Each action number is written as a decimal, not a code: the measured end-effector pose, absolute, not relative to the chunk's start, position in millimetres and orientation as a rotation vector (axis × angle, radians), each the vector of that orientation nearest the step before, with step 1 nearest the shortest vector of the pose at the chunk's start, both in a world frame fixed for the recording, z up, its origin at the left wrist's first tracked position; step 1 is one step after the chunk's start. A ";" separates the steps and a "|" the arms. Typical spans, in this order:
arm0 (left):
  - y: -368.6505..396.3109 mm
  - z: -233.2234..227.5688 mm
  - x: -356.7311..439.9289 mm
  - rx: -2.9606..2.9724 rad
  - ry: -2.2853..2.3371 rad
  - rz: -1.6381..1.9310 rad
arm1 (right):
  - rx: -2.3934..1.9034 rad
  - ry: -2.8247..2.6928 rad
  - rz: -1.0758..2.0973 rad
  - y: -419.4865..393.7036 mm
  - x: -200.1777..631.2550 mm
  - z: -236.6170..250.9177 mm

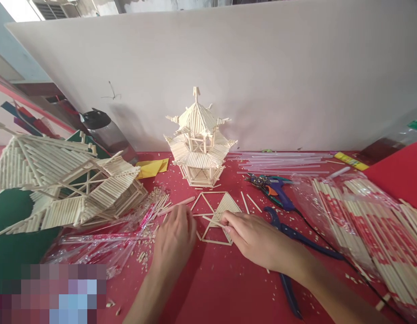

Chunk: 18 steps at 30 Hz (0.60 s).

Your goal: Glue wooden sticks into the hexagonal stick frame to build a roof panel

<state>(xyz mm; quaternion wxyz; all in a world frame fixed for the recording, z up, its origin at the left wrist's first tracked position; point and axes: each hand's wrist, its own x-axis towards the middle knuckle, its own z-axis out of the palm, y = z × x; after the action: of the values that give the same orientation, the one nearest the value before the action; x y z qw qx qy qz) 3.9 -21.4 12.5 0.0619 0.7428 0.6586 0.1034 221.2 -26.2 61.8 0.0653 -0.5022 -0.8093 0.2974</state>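
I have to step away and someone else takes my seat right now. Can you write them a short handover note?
Left hand: flat on the red table, holding nothing visible.
Right hand: fingertips on the flat stick frame.
Frame: triangular panels, one filled with sticks, the others open.
Nearby: finished pagoda behind, glue gun and cutters to the right, chopstick packs far right.
Left to do: fill the open panels.
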 end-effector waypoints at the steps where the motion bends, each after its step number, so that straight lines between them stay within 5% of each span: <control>1: -19.1 13.6 -1.9 2.246 2.023 0.335 | -1.508 -2.442 0.896 -26.3 221.4 62.6; 18: -8.5 20.6 -22.9 2.112 2.064 0.260 | -1.544 -2.332 0.768 -22.7 239.5 83.1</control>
<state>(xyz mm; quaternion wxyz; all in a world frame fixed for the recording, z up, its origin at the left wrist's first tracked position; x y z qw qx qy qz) -22.9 -8.5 20.6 0.0886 0.7096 0.6935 0.0875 239.5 -22.7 83.1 0.1205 -0.5286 -0.7981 0.2628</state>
